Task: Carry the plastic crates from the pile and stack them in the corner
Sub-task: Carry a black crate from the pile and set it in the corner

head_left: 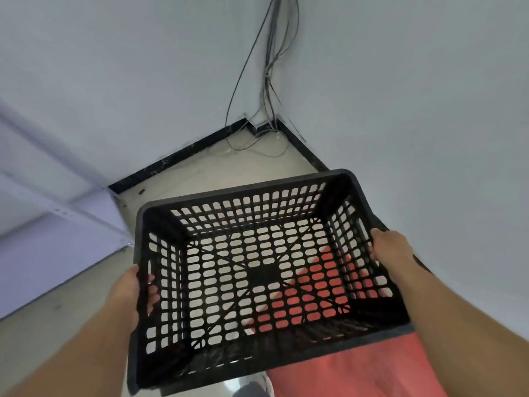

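I hold one black plastic crate with perforated walls and base, empty, open side up, in front of me above the floor. My left hand grips its left short wall, fingers through the handle slot. My right hand grips the right short wall the same way. The crate hangs slightly tilted, its far edge toward the room corner. No other crate shows on the floor in the corner.
Loose grey cables run down the corner and lie on the beige floor. A black skirting lines both walls. A pale metal shelf frame stands at left. Red clothing shows below the crate.
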Available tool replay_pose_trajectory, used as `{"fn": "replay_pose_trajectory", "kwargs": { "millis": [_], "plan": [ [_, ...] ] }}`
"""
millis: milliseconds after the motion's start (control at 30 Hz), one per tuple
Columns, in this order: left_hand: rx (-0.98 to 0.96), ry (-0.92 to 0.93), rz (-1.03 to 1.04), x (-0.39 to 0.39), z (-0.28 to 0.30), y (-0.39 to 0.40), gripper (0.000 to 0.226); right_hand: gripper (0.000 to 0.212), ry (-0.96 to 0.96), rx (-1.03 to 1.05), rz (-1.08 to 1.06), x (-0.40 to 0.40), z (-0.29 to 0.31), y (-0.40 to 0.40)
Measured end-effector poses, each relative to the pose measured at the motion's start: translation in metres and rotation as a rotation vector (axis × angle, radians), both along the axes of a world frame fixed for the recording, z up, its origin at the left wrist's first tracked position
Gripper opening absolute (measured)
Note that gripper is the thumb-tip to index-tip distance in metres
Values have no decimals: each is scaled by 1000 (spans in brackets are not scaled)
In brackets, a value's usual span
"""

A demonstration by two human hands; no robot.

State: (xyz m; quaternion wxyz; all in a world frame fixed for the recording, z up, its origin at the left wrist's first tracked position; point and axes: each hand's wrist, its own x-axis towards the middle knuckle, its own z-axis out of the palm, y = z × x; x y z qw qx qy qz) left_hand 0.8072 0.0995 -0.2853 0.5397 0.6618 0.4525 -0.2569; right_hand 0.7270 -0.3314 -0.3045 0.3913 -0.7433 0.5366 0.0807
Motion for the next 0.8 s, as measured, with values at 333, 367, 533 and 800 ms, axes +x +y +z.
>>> {"fn": "replay_pose_trajectory", "kwargs": {
  "millis": [333, 367, 533, 800],
  "plan": [
    [77, -38, 243, 70, -94, 24, 35, 23, 1, -72, 150, 139, -104, 31],
    [75, -40, 275, 73, -107, 23, 34, 22, -12, -71, 159, 149, -123, 29],
    [57, -55, 414, 92, -175, 10, 33, 22, -57, -84, 295, 199, -193, 23],
    [51, -93, 473, 130, -257, -1, 31, 28, -82, -113, 475, 267, -270, 15]
  ]
}}
